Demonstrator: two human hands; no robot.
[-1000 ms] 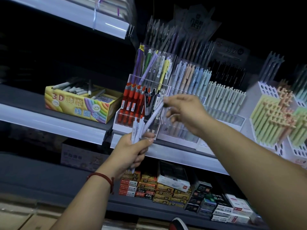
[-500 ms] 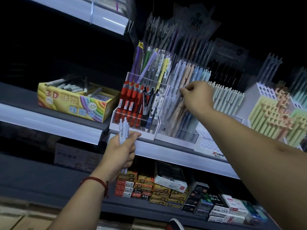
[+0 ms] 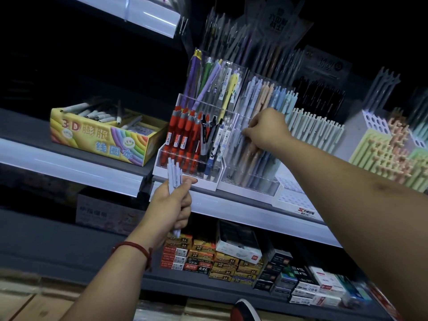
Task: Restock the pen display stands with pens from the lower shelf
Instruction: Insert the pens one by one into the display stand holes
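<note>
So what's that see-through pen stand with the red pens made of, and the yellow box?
Clear tiered pen stand: probably glossy acrylic plastic; pens show through its shiny walls. Yellow printed box: looks like cardboard, with folded flaps and a smooth face.

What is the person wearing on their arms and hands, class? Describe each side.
The left hand is ungloved, and a red cord bracelet circles its wrist. The right hand is ungloved too, with nothing on its wrist or forearm. No sleeves show on either arm.
</note>
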